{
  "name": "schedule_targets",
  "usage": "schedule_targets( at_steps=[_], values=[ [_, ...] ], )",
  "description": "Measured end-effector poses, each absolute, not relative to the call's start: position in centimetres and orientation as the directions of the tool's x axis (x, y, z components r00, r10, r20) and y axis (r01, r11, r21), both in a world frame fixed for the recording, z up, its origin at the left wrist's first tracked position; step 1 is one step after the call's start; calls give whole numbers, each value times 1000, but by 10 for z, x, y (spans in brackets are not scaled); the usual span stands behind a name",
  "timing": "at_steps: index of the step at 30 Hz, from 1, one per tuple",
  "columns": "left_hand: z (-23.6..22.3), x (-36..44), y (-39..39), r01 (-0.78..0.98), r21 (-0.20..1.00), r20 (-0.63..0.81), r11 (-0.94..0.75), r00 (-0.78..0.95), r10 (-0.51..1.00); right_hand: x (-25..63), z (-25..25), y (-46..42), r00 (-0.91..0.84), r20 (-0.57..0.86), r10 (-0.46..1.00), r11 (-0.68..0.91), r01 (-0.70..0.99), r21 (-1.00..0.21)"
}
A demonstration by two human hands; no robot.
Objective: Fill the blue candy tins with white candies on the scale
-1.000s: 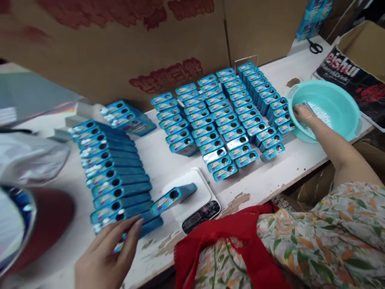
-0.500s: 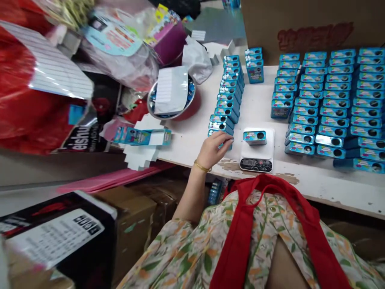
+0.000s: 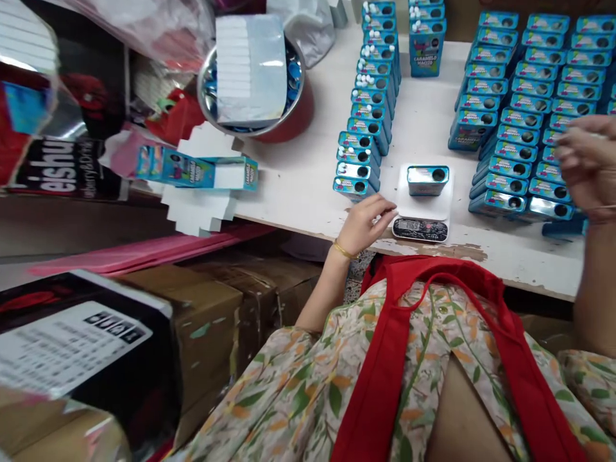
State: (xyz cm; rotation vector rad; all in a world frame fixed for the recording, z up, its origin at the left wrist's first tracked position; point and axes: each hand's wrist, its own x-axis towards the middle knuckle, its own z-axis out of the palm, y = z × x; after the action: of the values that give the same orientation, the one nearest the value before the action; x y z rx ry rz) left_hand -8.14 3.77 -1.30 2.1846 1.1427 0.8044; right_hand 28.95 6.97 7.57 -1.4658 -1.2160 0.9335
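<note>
A small blue tin (image 3: 427, 181) with a dark round opening in its top stands on a white digital scale (image 3: 423, 215). Just left of the scale, low over the table edge, is my left hand (image 3: 366, 224). Its thumb and fingers are drawn together in a pinch, with a hint of white at the tips. Beside that hand runs a row of blue tins (image 3: 359, 160) with small white pieces on their tops. My right hand (image 3: 590, 163) is at the right edge, fingers curled together above more blue tins (image 3: 510, 168); what it holds, if anything, cannot be made out.
A metal bowl (image 3: 305, 106) of blue-wrapped pieces stands at the left, a striped white sheet (image 3: 250, 77) over it. An open blue carton (image 3: 192, 170) lies near the table's left edge. Cardboard boxes (image 3: 206, 314) stack up below. A few tins (image 3: 426, 51) stand farther back.
My left hand has moved right, from the near end of the tin row to beside the scale. My right hand has come into view. The view has shifted, and the scale's reading looks different.
</note>
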Motion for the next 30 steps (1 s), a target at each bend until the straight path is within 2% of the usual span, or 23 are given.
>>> schedule_targets(
  at_steps=[2, 4, 8, 11, 13, 19, 30],
  values=[
    [-17, -79, 33, 503, 707, 248, -497, 482, 840, 245, 71, 75, 149, -8, 989, -38, 203, -978],
    [-21, -79, 30, 488, 718, 245, -497, 490, 836, 206, 66, 82, 27, -32, 999, -39, 351, -936],
    [-28, -80, 26, 475, 727, 248, -496, 492, 835, 171, 51, 94, -198, 5, 980, 142, 685, -714],
    [-32, -82, 25, 470, 727, 258, -501, 488, 834, 171, 40, 98, -308, 16, 951, 263, 780, -567],
    [-34, -84, 25, 468, 728, 268, -502, 479, 836, 173, 38, 99, -352, 14, 936, 306, 792, -529],
    [-37, -86, 28, 487, 726, 243, -485, 479, 844, 170, 49, 95, -385, 1, 923, 335, 802, -495],
    [-40, -85, 32, 505, 736, 193, -451, 482, 855, 162, 67, 100, -338, -221, 915, 260, 912, -317]
  ],
)
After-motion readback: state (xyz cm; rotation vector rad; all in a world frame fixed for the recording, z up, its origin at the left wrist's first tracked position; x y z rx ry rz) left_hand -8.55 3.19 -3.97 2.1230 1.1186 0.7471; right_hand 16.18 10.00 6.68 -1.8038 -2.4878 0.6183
